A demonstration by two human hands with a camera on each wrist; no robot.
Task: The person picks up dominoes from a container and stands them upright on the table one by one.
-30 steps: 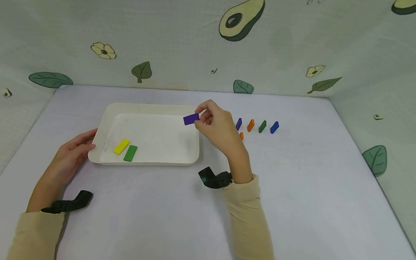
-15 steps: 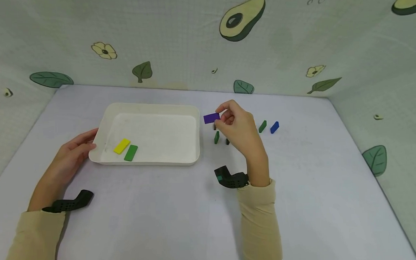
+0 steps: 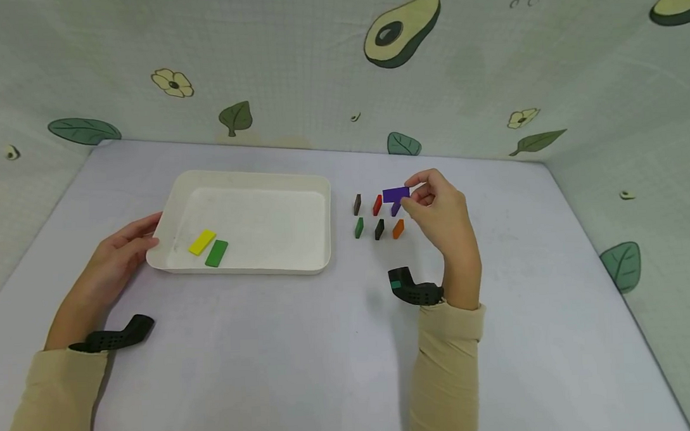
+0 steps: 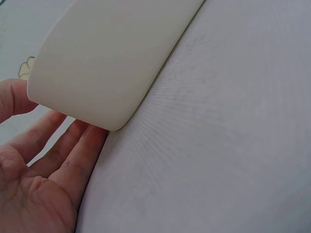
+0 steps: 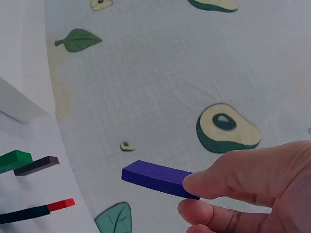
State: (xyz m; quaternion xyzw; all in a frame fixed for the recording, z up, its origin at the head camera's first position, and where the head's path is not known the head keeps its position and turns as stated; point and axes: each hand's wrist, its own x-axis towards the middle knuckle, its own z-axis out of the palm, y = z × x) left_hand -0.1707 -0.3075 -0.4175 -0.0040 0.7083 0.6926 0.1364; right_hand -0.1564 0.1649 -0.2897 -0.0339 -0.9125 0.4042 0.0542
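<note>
My right hand [image 3: 438, 209] pinches a purple domino-like block [image 3: 395, 195] between thumb and fingers, raised over the standing blocks. In the right wrist view this purple block [image 5: 158, 179] points left from the fingertips. My left hand [image 3: 112, 255] rests against the left end of the white tray [image 3: 318, 261], its fingers fairly straight. The left wrist view shows those fingertips at the tray's outer wall [image 4: 112, 63]. A yellow block [image 3: 202, 242] and a green block [image 3: 216, 253] lie flat in the tray's near left part.
Right of the tray stand small blocks in two rows: brown [image 3: 357, 205], red [image 3: 377, 205] and purple [image 3: 395, 209] behind, green [image 3: 359, 227], black [image 3: 379, 229] and orange [image 3: 398, 229] in front. My right hand covers the area farther right. A patterned cloth [image 3: 306, 71] hangs behind the table.
My right hand has moved right with the purple block, from the tray's right rim to above the standing blocks, uncovering those at the left. My left hand and the tray stay put.
</note>
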